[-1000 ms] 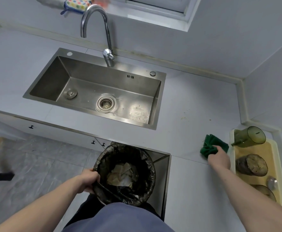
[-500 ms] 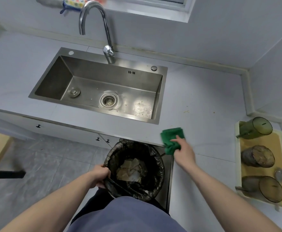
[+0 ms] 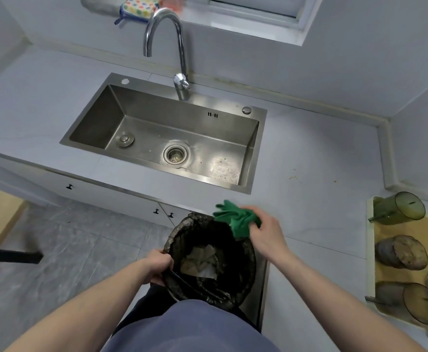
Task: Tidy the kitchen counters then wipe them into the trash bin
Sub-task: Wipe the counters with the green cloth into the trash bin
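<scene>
left hand [image 3: 157, 266]: gripping the trash bin [image 3: 243, 280] rim - near side
right hand [image 3: 265, 231]: clutching green cloth [image 3: 237, 219] - over bin's far rim, at worktop [image 3: 309, 212] edge

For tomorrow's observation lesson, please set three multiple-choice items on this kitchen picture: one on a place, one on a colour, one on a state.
1. Where is the cloth?
A. in the sink
B. over the trash bin's rim
C. on the tray

2. What colour is the cloth?
A. green
B. red
C. white

3. What is the left hand doing?
A. hanging free
B. turning the faucet
C. gripping the trash bin

Answers:
1 B, the right hand holds it at the bin's edge.
2 A, it is plainly green.
3 C, its fingers curl round the bin's rim.
</scene>
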The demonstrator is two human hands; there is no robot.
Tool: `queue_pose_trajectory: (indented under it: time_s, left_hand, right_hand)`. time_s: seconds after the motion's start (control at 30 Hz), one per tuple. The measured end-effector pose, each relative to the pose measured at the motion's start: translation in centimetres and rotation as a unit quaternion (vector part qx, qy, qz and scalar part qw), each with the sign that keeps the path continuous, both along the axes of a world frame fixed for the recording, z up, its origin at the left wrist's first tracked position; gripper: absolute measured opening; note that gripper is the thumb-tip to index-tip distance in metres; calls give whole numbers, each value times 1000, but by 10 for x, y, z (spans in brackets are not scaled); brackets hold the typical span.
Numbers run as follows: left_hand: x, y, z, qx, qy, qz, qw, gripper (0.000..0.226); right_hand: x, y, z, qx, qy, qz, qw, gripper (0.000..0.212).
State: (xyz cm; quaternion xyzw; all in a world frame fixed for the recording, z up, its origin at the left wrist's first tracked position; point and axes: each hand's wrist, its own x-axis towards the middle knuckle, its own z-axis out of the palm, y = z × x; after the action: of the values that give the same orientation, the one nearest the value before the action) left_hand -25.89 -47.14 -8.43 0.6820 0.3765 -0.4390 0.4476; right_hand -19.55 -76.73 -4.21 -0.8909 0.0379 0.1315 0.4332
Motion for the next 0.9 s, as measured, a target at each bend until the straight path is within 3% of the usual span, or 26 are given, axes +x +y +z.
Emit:
queue_pose_trajectory:
  time_s: [0.1, 0.2, 0.33, 0.5, 0.57, 0.77, 0.9]
  left_hand:
    - [-3, -1, -1, -1, -1, 11, 1000, 40]
    - [-4, -3, 1, -4, -3, 18, 1000, 38]
    - [-4, -4, 2, -5, -4, 25, 1000, 38]
    - [-5, -3, 0, -2, -1, 33, 999, 39]
    - [-4, -3, 0, -2, -3, 31, 1000, 38]
    - [-3, 0, 0, 4, 2, 13, 1000, 38]
    - [0, 0, 0, 13, 3, -4, 1000, 36]
  right_hand:
    - [29, -14, 8, -21, -35, -52, 998, 50]
    - [45, -13, -9, -76, -1, -44, 996, 48]
    - [20, 13, -39, -139, 70, 49, 987, 53]
    - [-25, 40, -34, -138, 77, 204, 966, 46]
    - [-38, 36, -34, -118, 86, 217, 965, 43]
    - [-14, -8, -16, -53, 22, 64, 996, 45]
    - [25, -54, 6, -4, -27, -65, 998, 41]
